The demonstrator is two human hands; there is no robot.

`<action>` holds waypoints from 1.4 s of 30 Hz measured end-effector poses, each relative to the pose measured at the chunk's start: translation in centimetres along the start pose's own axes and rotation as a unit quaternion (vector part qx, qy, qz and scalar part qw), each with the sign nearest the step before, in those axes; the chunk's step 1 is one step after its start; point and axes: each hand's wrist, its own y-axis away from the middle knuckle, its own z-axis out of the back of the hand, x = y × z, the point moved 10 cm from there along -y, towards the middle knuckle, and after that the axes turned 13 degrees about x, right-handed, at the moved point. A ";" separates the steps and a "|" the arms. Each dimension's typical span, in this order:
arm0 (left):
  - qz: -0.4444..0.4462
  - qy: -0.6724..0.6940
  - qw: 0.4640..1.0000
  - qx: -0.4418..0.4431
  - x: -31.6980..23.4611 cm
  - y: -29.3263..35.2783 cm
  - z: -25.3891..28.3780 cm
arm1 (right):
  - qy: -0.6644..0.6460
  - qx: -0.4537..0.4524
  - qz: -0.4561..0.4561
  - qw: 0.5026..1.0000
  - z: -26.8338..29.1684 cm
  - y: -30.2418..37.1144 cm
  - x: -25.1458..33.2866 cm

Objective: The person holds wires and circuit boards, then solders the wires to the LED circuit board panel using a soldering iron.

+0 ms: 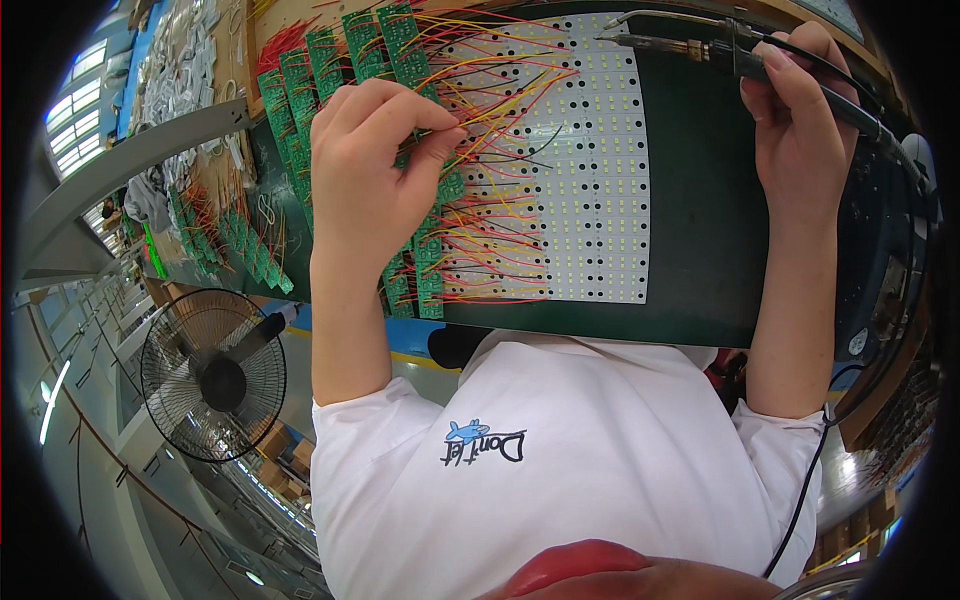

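Nearest the camera, at the bottom, are the person's lower face [590, 585] and white shirt [590, 430]; beyond them stands a dark green tabletop [700, 230]. At its centre lies a white light panel [616, 190], with rows of green circuit boards [410, 50] along its left side. The left hand [370, 160] pinches thumb and forefinger together at the thin wires [505, 110]; exactly which strand is hard to tell. The right hand [805, 120] is closed around a soldering iron [685, 46], its tip above the panel's far right corner. The job looks partway along: red, yellow and black wires fan from the boards across the panel, but which ends are fixed cannot be made out. One black wire seems to end loose mid-panel, and joints probably remain. The panel's lower edge sits close to the tabletop's near edge. Bare surface opens right of the panel, giving the iron room; the left is crowded, and a cable [905, 165] trails at far right.
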 end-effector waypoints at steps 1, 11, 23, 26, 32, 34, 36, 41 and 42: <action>0.020 0.053 0.998 -0.002 1.0 0.2 0.1 | 0.000 -0.002 0.000 1.000 0.1 0.0 0.0; 0.031 0.012 0.999 0.043 -1.4 -1.9 -1.4 | 0.000 -0.011 -0.001 1.000 -0.2 -0.1 0.1; 0.038 -0.031 0.996 0.072 -2.1 -4.0 -3.3 | -0.021 0.012 0.009 1.000 -0.5 0.1 0.5; 0.029 -0.016 0.997 0.071 -2.1 -4.1 -3.1 | -0.019 0.012 0.007 1.000 -0.5 0.0 0.4; -0.003 0.203 0.975 0.086 -1.7 -4.3 -2.7 | -0.016 0.010 0.001 1.000 -1.1 -0.2 0.9; -0.022 0.225 0.972 0.071 -2.3 -4.5 -2.3 | -0.029 0.066 0.020 0.997 -2.0 -0.4 1.4; -0.041 0.247 0.967 0.054 -2.7 -4.4 -2.0 | -0.027 0.086 0.024 0.996 -2.5 -0.4 1.4; -0.032 0.305 0.946 0.108 -2.5 -4.7 -3.2 | 0.016 0.016 -0.003 1.000 -1.5 0.0 0.6; -0.032 0.307 0.945 0.109 -2.4 -4.7 -3.3 | 0.026 0.017 -0.001 1.000 -1.5 0.0 0.7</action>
